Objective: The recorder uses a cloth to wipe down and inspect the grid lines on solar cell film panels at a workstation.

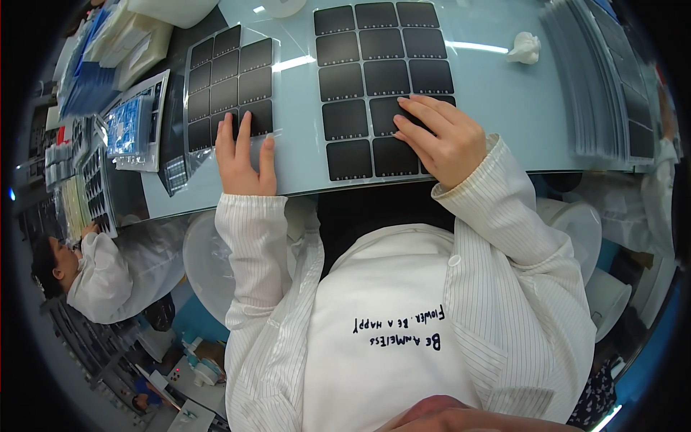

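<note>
Right hand: my right hand [440, 140] lies palm down on the big sheet of dark squares [385, 90]; its fingers [421, 115] are close together, slightly bent, pressing flat on the middle and right squares of the fourth row, clamped on nothing.
Left hand: my left hand [245, 158] rests flat at the near edge of the second sheet [229, 86]; its fingers [243, 129] are a little apart, tips on the lowest squares, gripping nothing.
Big sheet, direction: its long axis runs away from me, from the near edge of the surface toward the far side, almost straight, right in front of my chest.
Big sheet, count: I count three columns by five rows, fifteen dark rounded squares, though my hand hides part of the lower right ones.
Second sheet: it sits just left of the big one, turned a little clockwise, long axis also pointing away; I see two columns and about five rows, but the bottom row is partly under my hand.
Surface: a pale blue glossy surface [497, 93], with a crumpled white wad [525, 47] far right and a stack of dark sheets [601, 79] along the right side.
Left side: trays of blue parts [129, 126] and white boxes [140, 43].
Room: another person in a white coat [97, 273] works at lower left.
</note>
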Available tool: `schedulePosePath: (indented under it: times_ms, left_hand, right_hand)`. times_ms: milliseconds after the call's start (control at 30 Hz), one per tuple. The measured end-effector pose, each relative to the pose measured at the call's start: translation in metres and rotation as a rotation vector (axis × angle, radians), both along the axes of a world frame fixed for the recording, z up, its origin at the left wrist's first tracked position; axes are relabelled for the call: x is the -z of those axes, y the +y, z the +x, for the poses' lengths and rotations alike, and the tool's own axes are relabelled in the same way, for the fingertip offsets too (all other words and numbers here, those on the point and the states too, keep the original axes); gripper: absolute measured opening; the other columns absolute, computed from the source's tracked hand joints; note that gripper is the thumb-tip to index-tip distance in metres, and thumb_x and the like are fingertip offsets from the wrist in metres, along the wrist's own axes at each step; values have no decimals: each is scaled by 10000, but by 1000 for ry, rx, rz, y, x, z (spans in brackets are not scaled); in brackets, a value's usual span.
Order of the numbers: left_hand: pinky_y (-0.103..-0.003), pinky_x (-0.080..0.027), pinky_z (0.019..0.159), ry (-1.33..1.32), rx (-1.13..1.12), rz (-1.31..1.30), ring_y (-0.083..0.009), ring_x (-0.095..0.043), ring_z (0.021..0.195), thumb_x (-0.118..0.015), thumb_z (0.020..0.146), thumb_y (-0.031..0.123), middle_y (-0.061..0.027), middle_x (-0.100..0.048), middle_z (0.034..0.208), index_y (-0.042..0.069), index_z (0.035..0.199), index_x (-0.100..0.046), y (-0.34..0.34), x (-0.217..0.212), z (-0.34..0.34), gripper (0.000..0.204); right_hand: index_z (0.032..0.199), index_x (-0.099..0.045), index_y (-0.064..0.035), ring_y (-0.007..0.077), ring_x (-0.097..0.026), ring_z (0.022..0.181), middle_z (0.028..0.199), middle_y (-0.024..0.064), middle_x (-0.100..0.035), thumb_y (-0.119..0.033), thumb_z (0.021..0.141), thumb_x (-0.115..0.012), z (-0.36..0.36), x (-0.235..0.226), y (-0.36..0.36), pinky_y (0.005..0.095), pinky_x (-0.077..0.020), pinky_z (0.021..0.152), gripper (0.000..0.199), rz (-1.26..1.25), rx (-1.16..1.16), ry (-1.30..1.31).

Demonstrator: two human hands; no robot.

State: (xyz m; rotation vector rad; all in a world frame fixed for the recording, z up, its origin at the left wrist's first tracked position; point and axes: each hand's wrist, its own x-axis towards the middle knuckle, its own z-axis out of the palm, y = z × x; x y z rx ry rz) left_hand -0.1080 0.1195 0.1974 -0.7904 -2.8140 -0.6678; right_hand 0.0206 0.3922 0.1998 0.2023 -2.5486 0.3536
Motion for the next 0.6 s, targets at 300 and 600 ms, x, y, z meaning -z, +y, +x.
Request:
schedulePosePath:
  times_ms: [300, 600]
  left_hand:
    - [-494, -216, 1108, -56, 373, 54, -392, -288, 1364, -608, 879, 308, -208, -356, 1446, 33, 1337, -478, 45, -29, 45, 549]
    - [-470, -252, 1096, -80, 453, -42, -355, -354, 1321, -679, 816, 333, -191, -365, 1438, 14, 1408, -345, 73, -21, 43, 751]
  right_hand:
    - [1043, -695, -56, 244, -670, 909, 1012, 97, -691, -36, 750, -735, 15, -39, 76, 311, -528, 784, 296, -100, 259, 196]
    - [1052, -648, 12, 286, -609, 866, 965, 176, -618, -322, 732, -768, 16, -28, 170, 360, -484, 740, 478, -171, 788, 44]
